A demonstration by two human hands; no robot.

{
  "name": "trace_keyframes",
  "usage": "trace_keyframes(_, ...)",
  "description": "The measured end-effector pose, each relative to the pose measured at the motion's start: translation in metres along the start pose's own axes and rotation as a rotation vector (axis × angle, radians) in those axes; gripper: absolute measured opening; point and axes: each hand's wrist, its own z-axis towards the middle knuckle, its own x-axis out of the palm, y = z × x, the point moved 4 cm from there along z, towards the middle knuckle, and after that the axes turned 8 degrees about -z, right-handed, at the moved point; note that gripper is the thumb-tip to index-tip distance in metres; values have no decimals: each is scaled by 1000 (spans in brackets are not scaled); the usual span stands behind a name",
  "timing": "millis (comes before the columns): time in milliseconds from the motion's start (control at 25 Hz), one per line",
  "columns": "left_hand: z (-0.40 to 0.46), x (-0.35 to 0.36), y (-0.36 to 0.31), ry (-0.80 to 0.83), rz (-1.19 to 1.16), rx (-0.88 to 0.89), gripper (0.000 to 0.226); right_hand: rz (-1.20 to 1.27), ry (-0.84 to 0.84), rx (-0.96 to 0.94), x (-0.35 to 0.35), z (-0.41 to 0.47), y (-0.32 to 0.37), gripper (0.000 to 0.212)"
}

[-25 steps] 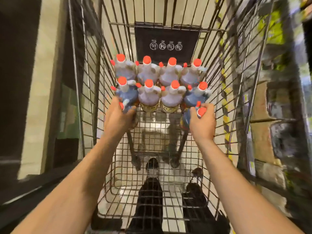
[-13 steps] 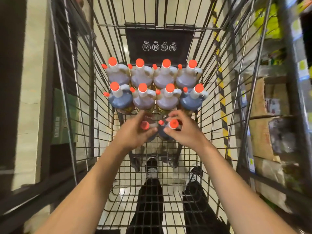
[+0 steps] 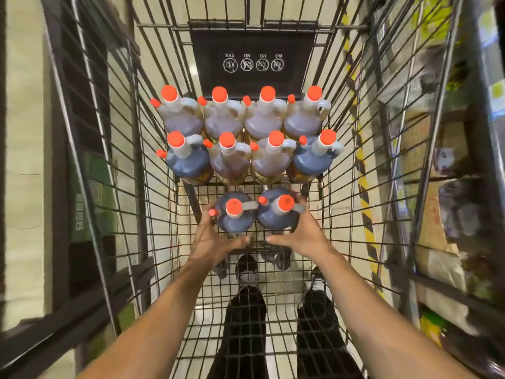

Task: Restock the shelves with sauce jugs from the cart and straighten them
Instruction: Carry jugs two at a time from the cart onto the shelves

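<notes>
Since a second ago, two dark jugs have been drawn from the outer ends of the near row to the cart's middle, and now stand side by side, touching, apart from the rest.

Left jug (image 3: 233, 214): dark sauce, orange cap, upright on the cart (image 3: 341, 187) floor. Cupped from its left and near side by the left hand (image 3: 216, 239), fingers curled round the body.

Right jug (image 3: 278, 210): same kind, handle turned right. Clasped from its right and near side by the right hand (image 3: 297, 233), fingers wrapped round the far flank.

Purpose of hold, as judged: the pair is squeezed together between both hands, so that both may be lifted out as one load.

Remaining stock (image 3: 246, 138): eight jugs in two rows of four against the cart's far end, upright, packed close, untouched.

Shelves (image 3: 451, 173): seen blurred to the right, past the cart wall, holding boxes and packets.

Progress, as judged: early; no jug has yet left the cart.
</notes>
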Motion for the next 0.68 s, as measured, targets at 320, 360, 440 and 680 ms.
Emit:
trace_keyframes(320, 19, 6, -3, 1, -116, -19, 88, 179, -150, 39, 15, 19, -8, 89)
trace_keyframes(360, 14, 3, -8, -1, -131, -13, 94, 173, -173, 39, 12, 10, -5, 88)
trace_keyframes(440, -3, -1, -19, 40, -146, -19, 98, 170, -188, 27, 8, -15, 4, 86)
trace_keyframes(680, -87, -5, -83, 161, -133, 52, 84, 287, -204, 23, -4, -112, 38, 86)
